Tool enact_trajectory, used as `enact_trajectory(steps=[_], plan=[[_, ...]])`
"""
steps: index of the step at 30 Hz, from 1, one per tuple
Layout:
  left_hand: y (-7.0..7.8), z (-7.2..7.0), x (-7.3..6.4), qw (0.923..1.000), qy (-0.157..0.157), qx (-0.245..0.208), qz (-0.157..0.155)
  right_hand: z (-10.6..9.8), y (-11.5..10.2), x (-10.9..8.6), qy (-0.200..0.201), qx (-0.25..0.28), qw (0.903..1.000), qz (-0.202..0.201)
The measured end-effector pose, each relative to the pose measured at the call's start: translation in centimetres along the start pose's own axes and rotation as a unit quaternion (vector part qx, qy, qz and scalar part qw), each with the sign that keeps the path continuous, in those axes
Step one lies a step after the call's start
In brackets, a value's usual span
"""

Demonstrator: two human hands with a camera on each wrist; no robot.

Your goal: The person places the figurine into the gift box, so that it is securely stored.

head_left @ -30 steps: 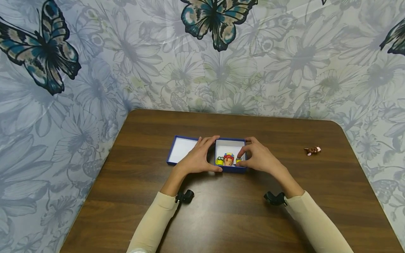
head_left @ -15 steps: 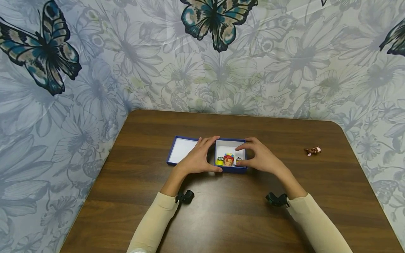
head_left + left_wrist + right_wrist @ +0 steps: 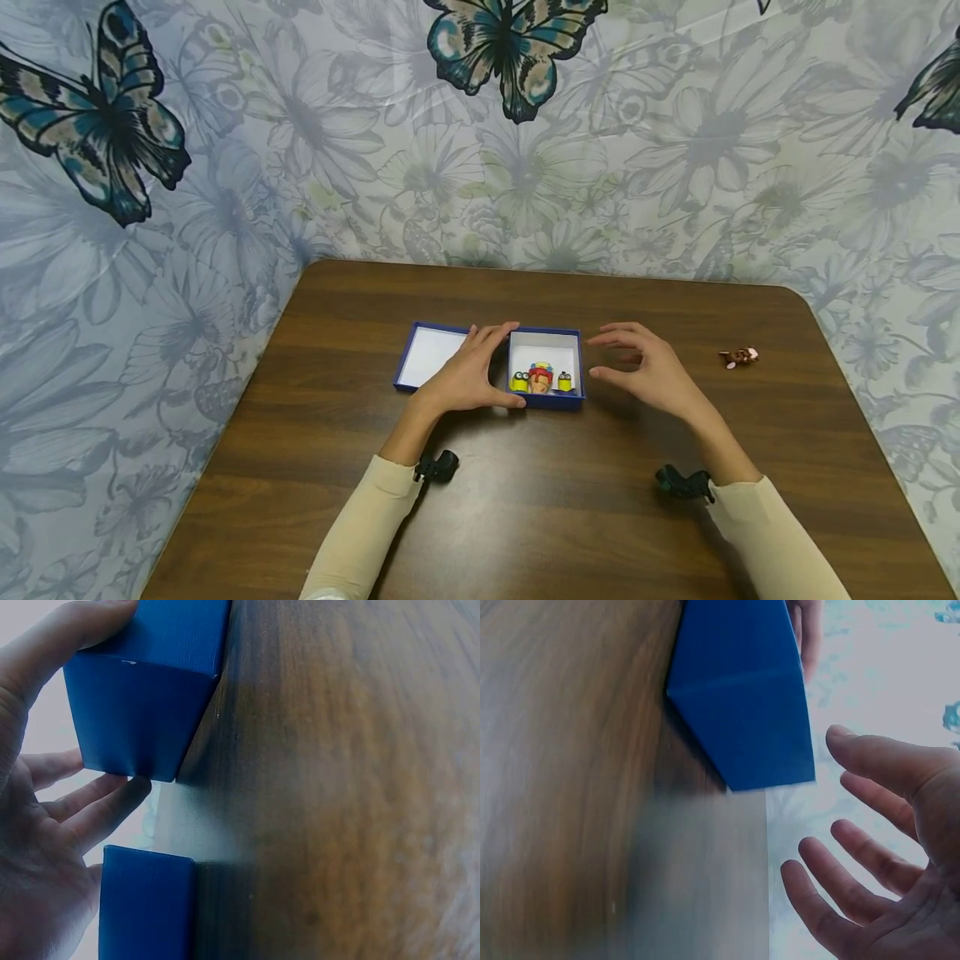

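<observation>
Right hand (image 3: 648, 371), fingers loosely curved, empty, just right of blue box (image 3: 555, 402); left hand (image 3: 467, 372) grips box's left end. Three small toys (image 3: 540, 379) sit inside, near wall. Lid (image 3: 426, 360) left; brown toy (image 3: 739, 357) right on table (image 3: 525, 525). Tug from left hand could jolt box, likely shifting toys.

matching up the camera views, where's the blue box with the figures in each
Head: blue box, just below and right of centre.
Left wrist: box at upper left, above another blue piece.
Right wrist: box at top middle.
Shared landmark: brown wooden table.
</observation>
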State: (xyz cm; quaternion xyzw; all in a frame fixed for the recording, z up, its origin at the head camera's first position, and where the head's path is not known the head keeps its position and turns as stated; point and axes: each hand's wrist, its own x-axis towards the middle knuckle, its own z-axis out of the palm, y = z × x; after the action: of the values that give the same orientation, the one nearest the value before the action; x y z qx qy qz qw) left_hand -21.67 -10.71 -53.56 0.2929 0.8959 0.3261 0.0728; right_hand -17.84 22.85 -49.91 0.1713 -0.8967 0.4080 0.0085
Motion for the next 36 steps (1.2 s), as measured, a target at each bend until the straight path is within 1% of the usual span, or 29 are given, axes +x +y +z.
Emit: enact_trajectory(steps=[7, 12, 19, 26, 31, 36], plan=[[0.0, 0.0, 0.0, 1.0000, 0.001, -0.001, -0.001, -2.0, 1.2, -1.5, 0.031, -0.003, 0.9991, 0.028], [-0.1, 0.1, 0.1, 1.0000, -0.004, 0.000, -0.002, -3.2, 2.1, -3.0, 0.051, -0.015, 0.9973, 0.051], [-0.1, 0.1, 0.0, 1.0000, -0.005, -0.001, -0.004, -5.1, 4.0, -4.9, 0.075, -0.028, 0.9947, 0.064], [0.0, 0.0, -0.1, 1.0000, -0.005, -0.002, -0.008, -6.7, 6.3, -6.5, 0.125, -0.034, 0.9868, 0.098], [0.0, 0.0, -0.1, 0.9999, -0.004, -0.004, -0.009, -7.7, 7.9, -7.4, 0.160, -0.025, 0.9816, 0.102], [0.0, 0.1, -0.1, 0.9999, -0.003, -0.005, -0.012, -8.5, 8.9, -8.1, 0.180, -0.006, 0.9774, 0.111]])
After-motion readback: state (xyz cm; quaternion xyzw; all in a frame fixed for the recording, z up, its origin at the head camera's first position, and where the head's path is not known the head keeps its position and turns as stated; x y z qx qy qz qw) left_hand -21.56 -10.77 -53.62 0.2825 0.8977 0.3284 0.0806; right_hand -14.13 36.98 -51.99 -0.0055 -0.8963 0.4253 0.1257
